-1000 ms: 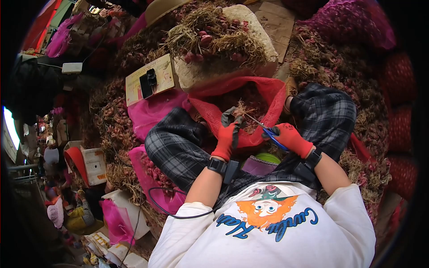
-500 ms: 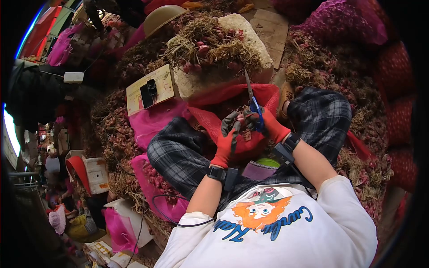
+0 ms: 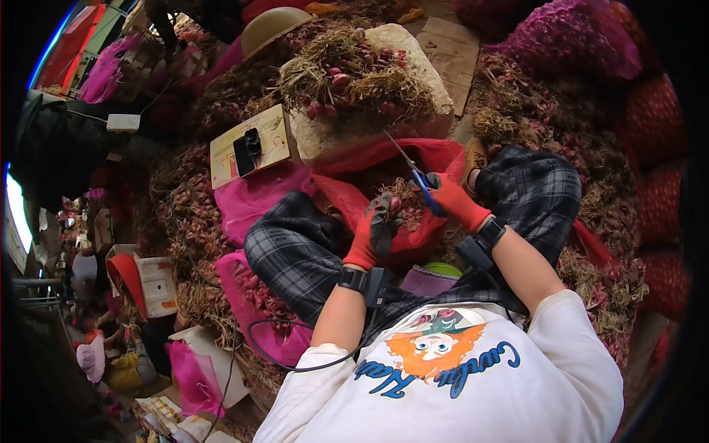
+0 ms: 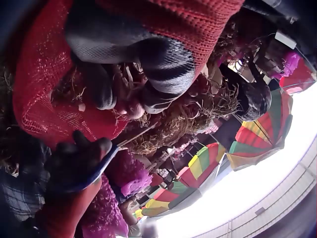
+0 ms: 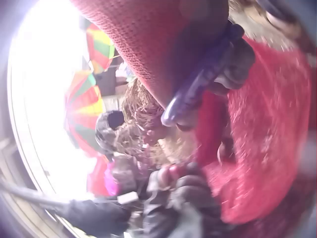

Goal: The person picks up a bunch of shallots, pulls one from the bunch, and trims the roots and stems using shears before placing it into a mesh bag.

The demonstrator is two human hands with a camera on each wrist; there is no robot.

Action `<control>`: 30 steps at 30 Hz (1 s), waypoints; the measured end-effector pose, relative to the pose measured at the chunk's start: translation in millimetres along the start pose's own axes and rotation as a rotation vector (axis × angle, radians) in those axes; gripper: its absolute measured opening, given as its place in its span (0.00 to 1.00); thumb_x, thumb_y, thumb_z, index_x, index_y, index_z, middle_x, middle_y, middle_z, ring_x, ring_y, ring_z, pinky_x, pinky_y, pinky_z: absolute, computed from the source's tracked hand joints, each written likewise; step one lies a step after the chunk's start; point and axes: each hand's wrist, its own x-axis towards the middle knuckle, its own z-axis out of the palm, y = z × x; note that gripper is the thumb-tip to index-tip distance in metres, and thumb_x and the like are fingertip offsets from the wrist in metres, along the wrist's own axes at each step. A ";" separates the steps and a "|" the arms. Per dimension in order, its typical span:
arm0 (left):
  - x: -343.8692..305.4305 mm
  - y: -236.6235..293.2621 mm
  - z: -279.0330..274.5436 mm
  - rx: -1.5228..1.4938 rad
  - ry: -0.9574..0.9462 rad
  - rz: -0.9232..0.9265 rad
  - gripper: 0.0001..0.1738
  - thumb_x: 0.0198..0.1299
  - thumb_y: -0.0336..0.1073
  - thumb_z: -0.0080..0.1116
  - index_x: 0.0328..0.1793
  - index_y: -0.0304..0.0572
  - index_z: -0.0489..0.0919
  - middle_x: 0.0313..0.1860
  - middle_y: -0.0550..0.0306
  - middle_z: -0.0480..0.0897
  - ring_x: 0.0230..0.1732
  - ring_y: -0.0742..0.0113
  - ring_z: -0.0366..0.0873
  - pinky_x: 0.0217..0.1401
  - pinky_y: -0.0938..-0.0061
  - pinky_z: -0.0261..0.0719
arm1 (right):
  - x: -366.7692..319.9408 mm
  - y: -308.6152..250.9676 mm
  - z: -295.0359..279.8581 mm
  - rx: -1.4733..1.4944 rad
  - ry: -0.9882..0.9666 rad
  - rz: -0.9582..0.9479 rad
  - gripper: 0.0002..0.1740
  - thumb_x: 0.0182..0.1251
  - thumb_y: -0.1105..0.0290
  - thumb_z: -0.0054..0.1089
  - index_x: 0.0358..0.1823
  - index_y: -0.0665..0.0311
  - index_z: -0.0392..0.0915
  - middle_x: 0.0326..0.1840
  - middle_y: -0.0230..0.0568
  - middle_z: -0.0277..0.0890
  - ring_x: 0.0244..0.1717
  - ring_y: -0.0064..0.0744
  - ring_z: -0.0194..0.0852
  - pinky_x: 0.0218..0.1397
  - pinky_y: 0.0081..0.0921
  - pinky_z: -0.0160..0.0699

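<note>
From my feed I count two gloved hands, one left hand and one right hand, plus one pair of scissors and one shallot bunch. Also one red mesh sack, one white sack, one tan hat; loose shallots are too many to count.

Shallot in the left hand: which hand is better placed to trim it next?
Right, probably: the right hand grips the scissors, their blades just beside the shallot that the left hand holds.
</note>
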 end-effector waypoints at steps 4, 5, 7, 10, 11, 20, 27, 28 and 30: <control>12.7 1.4 -20.8 -0.137 0.004 0.085 0.09 0.65 0.45 0.54 0.47 0.56 0.75 0.43 0.69 0.78 0.44 0.74 0.74 0.47 0.76 0.74 | -23.9 17.3 -41.6 -1.187 -0.177 0.043 0.21 0.54 0.48 0.57 0.38 0.56 0.83 0.36 0.39 0.83 0.41 0.37 0.83 0.42 0.34 0.76; 13.5 -0.2 -24.6 -0.185 -0.040 0.089 0.08 0.65 0.44 0.55 0.47 0.56 0.76 0.43 0.68 0.78 0.44 0.74 0.74 0.48 0.75 0.75 | -30.5 25.9 -50.1 -1.386 -0.289 0.072 0.19 0.55 0.50 0.55 0.35 0.53 0.85 0.36 0.38 0.84 0.40 0.36 0.83 0.40 0.32 0.76; 17.0 1.6 -23.0 -0.254 -0.065 0.045 0.07 0.64 0.41 0.56 0.47 0.55 0.76 0.41 0.68 0.80 0.45 0.71 0.77 0.49 0.71 0.77 | -45.3 27.9 -71.3 -1.444 -0.395 0.150 0.16 0.52 0.51 0.58 0.34 0.52 0.86 0.36 0.37 0.84 0.40 0.35 0.83 0.42 0.31 0.77; 13.6 0.1 -8.5 -0.275 -0.002 -0.001 0.08 0.65 0.41 0.55 0.47 0.55 0.76 0.41 0.68 0.80 0.45 0.69 0.78 0.50 0.68 0.79 | -67.4 4.8 -90.0 -1.217 -0.195 0.006 0.22 0.54 0.47 0.59 0.38 0.57 0.83 0.36 0.40 0.82 0.42 0.39 0.81 0.42 0.34 0.76; 13.8 -0.8 -8.4 -0.255 -0.031 0.000 0.08 0.65 0.42 0.55 0.48 0.54 0.76 0.41 0.67 0.81 0.45 0.69 0.79 0.50 0.67 0.79 | -75.2 -4.4 -92.6 -1.125 -0.108 -0.080 0.23 0.54 0.46 0.60 0.39 0.58 0.82 0.36 0.40 0.81 0.42 0.40 0.81 0.42 0.34 0.76; 31.1 -5.7 -39.6 -0.231 -0.172 0.251 0.09 0.63 0.39 0.57 0.49 0.53 0.76 0.48 0.66 0.79 0.53 0.66 0.76 0.58 0.67 0.77 | -79.7 -12.2 -36.2 -1.006 -0.059 -0.015 0.24 0.45 0.49 0.64 0.38 0.58 0.81 0.34 0.43 0.82 0.38 0.43 0.82 0.41 0.35 0.79; 23.5 2.5 -28.7 -0.152 0.045 -0.052 0.05 0.63 0.43 0.54 0.37 0.55 0.76 0.41 0.70 0.77 0.44 0.65 0.73 0.56 0.54 0.71 | -84.0 -41.2 -25.2 -0.973 -0.457 -0.186 0.22 0.44 0.48 0.62 0.30 0.59 0.84 0.30 0.44 0.81 0.35 0.45 0.81 0.39 0.35 0.79; 27.6 -4.1 -42.9 -0.048 0.130 -0.106 0.05 0.62 0.43 0.54 0.36 0.56 0.75 0.40 0.70 0.77 0.42 0.66 0.72 0.55 0.55 0.70 | -83.5 -52.6 -35.3 -0.996 -0.431 -0.140 0.22 0.45 0.47 0.61 0.31 0.58 0.84 0.29 0.45 0.81 0.35 0.45 0.81 0.38 0.36 0.78; 4.1 5.7 -11.0 0.054 0.259 -0.151 0.06 0.63 0.44 0.52 0.35 0.56 0.74 0.37 0.71 0.75 0.36 0.69 0.67 0.52 0.62 0.67 | -77.6 -55.2 -58.2 -0.929 -0.288 -0.103 0.23 0.47 0.46 0.60 0.32 0.58 0.84 0.29 0.45 0.81 0.35 0.46 0.81 0.39 0.35 0.78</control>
